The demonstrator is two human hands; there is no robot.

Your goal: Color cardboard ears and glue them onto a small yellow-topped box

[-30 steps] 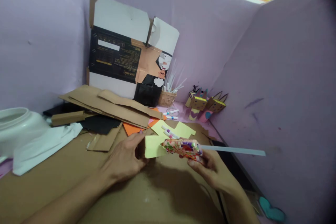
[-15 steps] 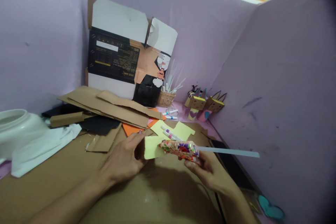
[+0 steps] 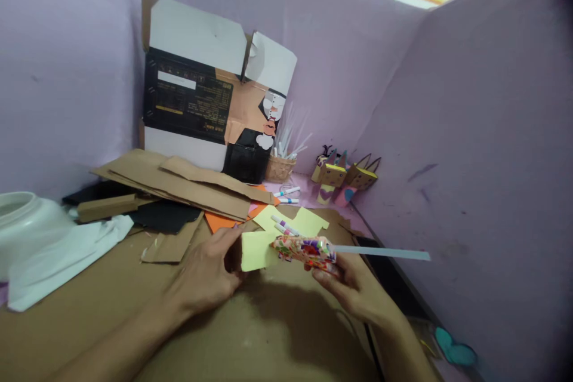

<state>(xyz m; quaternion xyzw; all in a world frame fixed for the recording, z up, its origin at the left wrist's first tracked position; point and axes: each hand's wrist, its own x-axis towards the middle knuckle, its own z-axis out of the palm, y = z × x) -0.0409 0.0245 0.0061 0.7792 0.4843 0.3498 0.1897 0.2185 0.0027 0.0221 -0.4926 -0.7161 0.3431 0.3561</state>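
My right hand (image 3: 347,283) is wrapped round a glue gun (image 3: 307,250) with a colourful patterned body. A long translucent glue stick (image 3: 385,252) juts out of its back end toward the right. The gun's nozzle points left and meets the right part of a pale yellow paper-covered piece (image 3: 255,252); whether they touch I cannot tell. My left hand (image 3: 212,268) grips that piece from the left, thumb below and fingers above. Part of the piece is hidden inside the hand, so its full shape does not show.
Cardboard strips (image 3: 179,182) lie at back left, near a white jar (image 3: 31,227). Yellow paper (image 3: 308,222) and markers (image 3: 284,225) lie behind the hands. A basket (image 3: 280,168) of glue sticks and cardboard animal figures (image 3: 333,174) stand by the wall. An unfolded carton (image 3: 188,95) leans there.
The whole view has shifted slightly left. Both hands, the glue gun and the yellow piece keep nearly the same positions relative to each other.
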